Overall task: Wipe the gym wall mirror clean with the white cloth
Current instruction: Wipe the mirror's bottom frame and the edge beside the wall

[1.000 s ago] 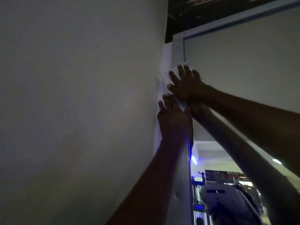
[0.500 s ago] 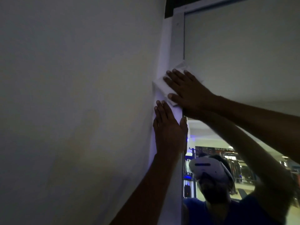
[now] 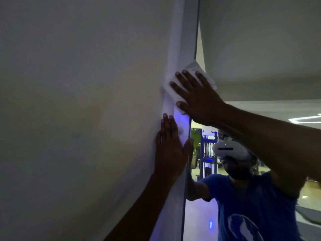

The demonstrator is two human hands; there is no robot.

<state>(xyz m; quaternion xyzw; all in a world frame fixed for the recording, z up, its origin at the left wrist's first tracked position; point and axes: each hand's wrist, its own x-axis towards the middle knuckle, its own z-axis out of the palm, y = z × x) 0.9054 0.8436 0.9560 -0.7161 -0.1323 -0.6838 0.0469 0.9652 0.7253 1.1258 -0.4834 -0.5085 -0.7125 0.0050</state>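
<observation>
The wall mirror [image 3: 260,58] fills the right half of the view, with its pale frame [image 3: 189,40] running down the middle. My right hand [image 3: 198,96] presses the folded white cloth [image 3: 192,68] flat against the frame and the mirror's left edge, fingers spread. Only the cloth's upper corner and left edge show around the hand. Below it, my left hand [image 3: 171,150] rests flat on the frame, fingers straight and pointing up, thumb at the mirror's edge.
A plain white wall [image 3: 78,110] takes up the left half. The mirror reflects a person in a blue shirt [image 3: 251,202] with a white headset [image 3: 229,150], gym machines [image 3: 208,150] and ceiling lights.
My right hand has slid the cloth down the mirror's left edge, and my left hand has dropped lower on the frame. The view has tilted down, showing more of the reflection.
</observation>
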